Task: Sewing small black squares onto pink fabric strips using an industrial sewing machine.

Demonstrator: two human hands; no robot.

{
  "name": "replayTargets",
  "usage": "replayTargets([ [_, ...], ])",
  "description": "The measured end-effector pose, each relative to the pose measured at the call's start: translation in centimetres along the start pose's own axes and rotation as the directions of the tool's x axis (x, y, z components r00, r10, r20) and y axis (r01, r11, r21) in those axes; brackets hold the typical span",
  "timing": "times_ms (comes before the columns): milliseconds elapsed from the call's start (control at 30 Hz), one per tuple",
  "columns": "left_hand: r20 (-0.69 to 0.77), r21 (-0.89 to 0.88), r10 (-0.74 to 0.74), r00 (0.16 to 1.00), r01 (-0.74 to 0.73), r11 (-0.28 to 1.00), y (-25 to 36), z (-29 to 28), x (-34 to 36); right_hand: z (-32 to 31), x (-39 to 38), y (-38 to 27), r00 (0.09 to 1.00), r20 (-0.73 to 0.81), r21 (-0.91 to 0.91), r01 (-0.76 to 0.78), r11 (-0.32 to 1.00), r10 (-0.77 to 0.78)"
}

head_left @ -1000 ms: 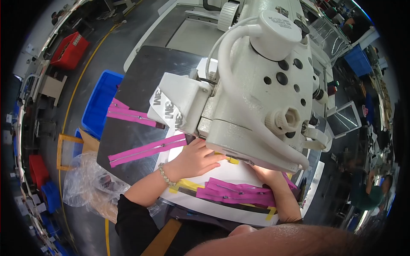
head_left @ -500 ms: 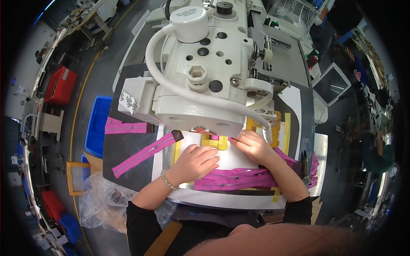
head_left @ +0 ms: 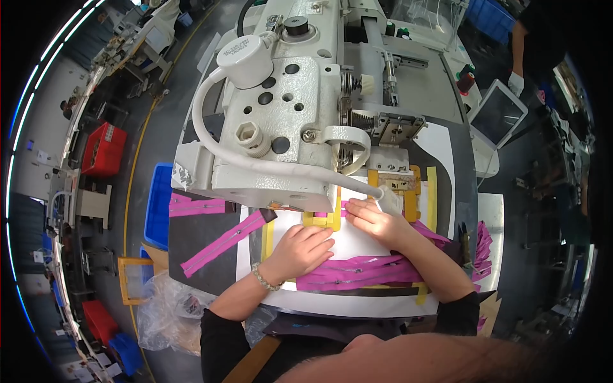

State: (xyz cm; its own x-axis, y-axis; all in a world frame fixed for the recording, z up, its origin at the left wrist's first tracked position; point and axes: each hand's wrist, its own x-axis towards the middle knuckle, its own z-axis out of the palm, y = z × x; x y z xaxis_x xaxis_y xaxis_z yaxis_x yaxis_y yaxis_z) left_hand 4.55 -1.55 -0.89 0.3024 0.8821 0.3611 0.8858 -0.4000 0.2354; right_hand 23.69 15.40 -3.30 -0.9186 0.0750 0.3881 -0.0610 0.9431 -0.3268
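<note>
Fingers first, head view: my left hand (head_left: 305, 247) lies flat, fingers loosely spread, pressing the white template sheet (head_left: 357, 246) just below the yellow guide frame (head_left: 329, 219). Right hand (head_left: 378, 223) has fingers curled, tips pinching a magenta zipper strip (head_left: 352, 205) at the frame (actual grip hidden, can't tell how tight). More magenta strips (head_left: 357, 274) lie under both wrists; one loose strip (head_left: 223, 244) sits left on the dark table (head_left: 191, 246). White sewing machine (head_left: 281, 108) looms above; blue bin (head_left: 156, 204) on the floor. Versus half a second ago: both hands nearly unmoved, camera shifted.
</note>
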Motion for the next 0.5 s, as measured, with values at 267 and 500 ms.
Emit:
replayTargets([
  [267,0.001,-0.051,0.019,1.0,-0.019,0.999,-0.24,-0.24,0.17,-0.33,0.05,-0.32,1.0,-0.005,-0.054,0.001,0.999,-0.001],
  [500,-0.014,-0.072,0.023,1.0,-0.024,0.997,-0.37,-0.18,0.01,-0.33,0.33,-0.37,0.999,-0.039,-0.073,0.025,0.997,-0.028],
])
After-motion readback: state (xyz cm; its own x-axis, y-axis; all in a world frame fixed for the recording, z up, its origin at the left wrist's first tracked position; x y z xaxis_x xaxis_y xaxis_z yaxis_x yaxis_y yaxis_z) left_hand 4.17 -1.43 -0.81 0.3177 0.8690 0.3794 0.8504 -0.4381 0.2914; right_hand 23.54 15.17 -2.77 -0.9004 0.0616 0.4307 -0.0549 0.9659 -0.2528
